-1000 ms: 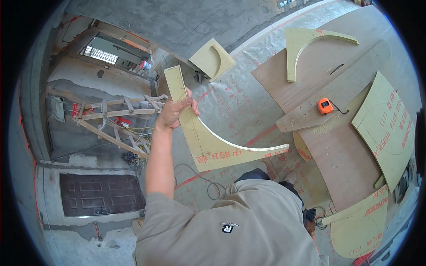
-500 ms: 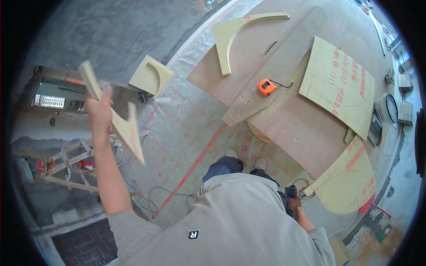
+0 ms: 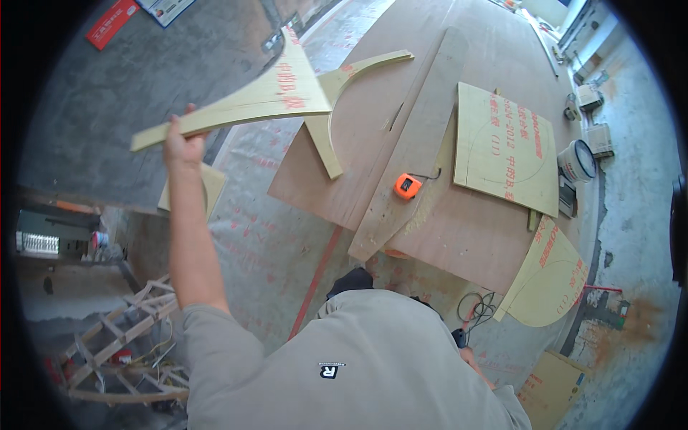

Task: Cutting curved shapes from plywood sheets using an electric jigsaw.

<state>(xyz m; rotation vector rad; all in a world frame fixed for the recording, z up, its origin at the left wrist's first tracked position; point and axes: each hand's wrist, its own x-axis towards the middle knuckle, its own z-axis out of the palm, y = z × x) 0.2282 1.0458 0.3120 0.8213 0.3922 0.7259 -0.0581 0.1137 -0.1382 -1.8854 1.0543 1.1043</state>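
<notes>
My left hand (image 3: 185,145) grips the narrow arm of a pale yellow-green board piece (image 3: 294,86) with a concave curved edge and red printing, held raised at upper left. Beyond it, a second curved-cut piece (image 3: 322,150) lies on large pinkish-brown sheets (image 3: 451,254). An orange tape measure (image 3: 407,186) rests on a long narrow board (image 3: 380,222), beside a square yellow board (image 3: 505,150) with a pencilled arc. My right hand (image 3: 467,357), low by my right side and partly hidden by my body, grips a black tool (image 3: 459,337), only partly visible.
A rounded board piece (image 3: 548,287) and coiled cable (image 3: 479,308) lie at lower right. A white bucket (image 3: 577,159) stands at the right. A wooden ladder-like frame (image 3: 125,337) is at lower left. A square piece (image 3: 208,190) with a curved cut-out sits behind my left forearm.
My left hand has risen and swung the board piece round toward the sheets, its wide end now pointing away from me. My view has shifted rightward toward the sheets.
</notes>
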